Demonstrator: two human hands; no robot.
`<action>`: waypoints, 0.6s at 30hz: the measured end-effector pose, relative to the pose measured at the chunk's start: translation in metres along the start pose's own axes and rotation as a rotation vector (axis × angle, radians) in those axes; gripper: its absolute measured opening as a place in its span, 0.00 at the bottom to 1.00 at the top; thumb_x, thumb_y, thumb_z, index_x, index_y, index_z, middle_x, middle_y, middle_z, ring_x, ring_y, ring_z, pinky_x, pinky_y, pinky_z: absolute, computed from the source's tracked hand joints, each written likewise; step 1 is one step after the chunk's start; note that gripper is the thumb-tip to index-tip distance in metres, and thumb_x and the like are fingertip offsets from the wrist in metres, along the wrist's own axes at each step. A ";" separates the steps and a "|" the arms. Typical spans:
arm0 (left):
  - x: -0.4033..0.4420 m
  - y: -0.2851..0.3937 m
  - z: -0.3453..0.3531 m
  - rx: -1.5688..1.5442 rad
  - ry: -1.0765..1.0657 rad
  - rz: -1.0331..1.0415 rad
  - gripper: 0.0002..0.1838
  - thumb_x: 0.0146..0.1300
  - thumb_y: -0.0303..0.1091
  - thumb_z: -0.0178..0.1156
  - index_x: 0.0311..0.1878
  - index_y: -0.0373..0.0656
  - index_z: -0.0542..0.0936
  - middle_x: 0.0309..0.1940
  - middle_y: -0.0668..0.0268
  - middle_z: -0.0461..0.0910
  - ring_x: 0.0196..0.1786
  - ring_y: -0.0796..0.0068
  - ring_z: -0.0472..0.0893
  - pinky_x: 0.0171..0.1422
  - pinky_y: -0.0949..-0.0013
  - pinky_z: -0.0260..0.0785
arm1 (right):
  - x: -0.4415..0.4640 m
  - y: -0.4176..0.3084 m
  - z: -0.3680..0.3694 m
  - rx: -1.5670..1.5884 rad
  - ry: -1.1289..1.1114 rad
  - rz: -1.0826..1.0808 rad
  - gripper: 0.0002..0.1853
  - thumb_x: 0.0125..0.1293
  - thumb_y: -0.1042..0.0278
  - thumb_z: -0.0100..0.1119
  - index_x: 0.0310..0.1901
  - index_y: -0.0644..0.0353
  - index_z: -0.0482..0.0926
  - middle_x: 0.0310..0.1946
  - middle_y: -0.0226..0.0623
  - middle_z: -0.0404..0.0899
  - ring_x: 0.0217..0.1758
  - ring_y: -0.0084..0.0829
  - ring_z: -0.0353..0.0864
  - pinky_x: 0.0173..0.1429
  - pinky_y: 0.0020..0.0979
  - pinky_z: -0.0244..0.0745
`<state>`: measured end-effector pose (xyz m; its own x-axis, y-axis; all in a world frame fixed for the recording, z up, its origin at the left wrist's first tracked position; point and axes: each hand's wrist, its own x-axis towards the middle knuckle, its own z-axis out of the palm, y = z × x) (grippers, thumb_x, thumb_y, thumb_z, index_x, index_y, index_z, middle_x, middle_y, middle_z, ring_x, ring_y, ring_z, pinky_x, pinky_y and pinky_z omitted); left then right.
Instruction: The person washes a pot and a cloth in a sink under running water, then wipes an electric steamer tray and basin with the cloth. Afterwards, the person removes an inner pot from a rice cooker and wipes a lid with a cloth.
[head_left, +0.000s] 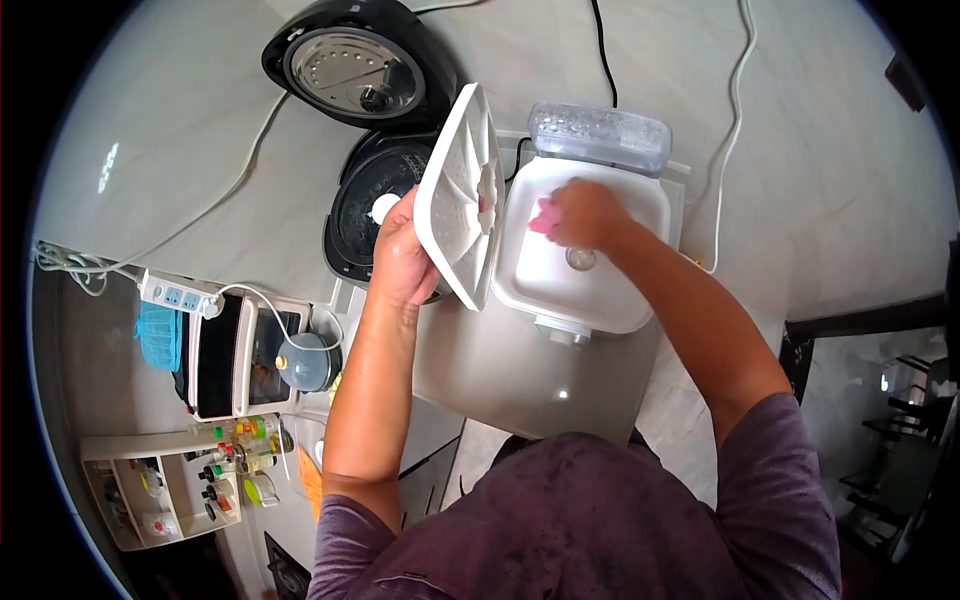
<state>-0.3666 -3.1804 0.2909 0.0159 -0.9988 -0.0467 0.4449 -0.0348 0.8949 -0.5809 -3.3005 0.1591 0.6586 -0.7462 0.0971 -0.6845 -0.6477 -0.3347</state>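
My left hand [402,252] grips a white perforated tray [455,215], tilted on its edge between an open rice cooker [350,215] and a white basin [525,275]. Inside the basin, my right hand [590,215] is closed on a pink cloth [545,217] near the upper part of the basin. A round metallic piece [580,258] shows on the basin floor just below that hand. Behind the basin sits a clear plastic container [600,135] with droplets on it.
The cooker's lid [355,75] stands raised at the back. A power strip [180,293] with white cords lies at the left, near a grey jug [305,362] and an oven [270,355]. Bottles and a shelf unit [185,495] stand lower left.
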 end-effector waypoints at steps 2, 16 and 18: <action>0.004 -0.004 -0.004 -0.009 -0.010 0.001 0.21 0.67 0.25 0.58 0.63 0.33 0.77 0.50 0.50 0.85 0.51 0.63 0.87 0.58 0.63 0.80 | 0.010 -0.004 0.053 -0.225 0.351 -0.302 0.11 0.61 0.60 0.62 0.43 0.53 0.84 0.40 0.39 0.85 0.47 0.45 0.82 0.48 0.48 0.78; 0.007 -0.022 0.000 -0.032 -0.025 -0.042 0.20 0.68 0.27 0.56 0.62 0.32 0.77 0.49 0.50 0.85 0.49 0.64 0.87 0.55 0.65 0.81 | -0.039 0.024 -0.028 -0.548 -0.488 -0.133 0.09 0.52 0.62 0.72 0.35 0.53 0.88 0.35 0.34 0.87 0.38 0.39 0.87 0.38 0.41 0.84; 0.009 -0.023 0.000 -0.038 -0.048 -0.043 0.20 0.69 0.27 0.56 0.62 0.32 0.77 0.50 0.51 0.85 0.50 0.64 0.86 0.56 0.65 0.81 | -0.041 0.009 -0.037 -0.382 -0.652 -0.109 0.11 0.52 0.59 0.73 0.35 0.53 0.89 0.37 0.34 0.88 0.40 0.36 0.87 0.40 0.39 0.83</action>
<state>-0.3770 -3.1883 0.2702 -0.0467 -0.9969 -0.0627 0.4777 -0.0774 0.8751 -0.6255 -3.2814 0.1870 0.6991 -0.5098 -0.5014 -0.5872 -0.8094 0.0042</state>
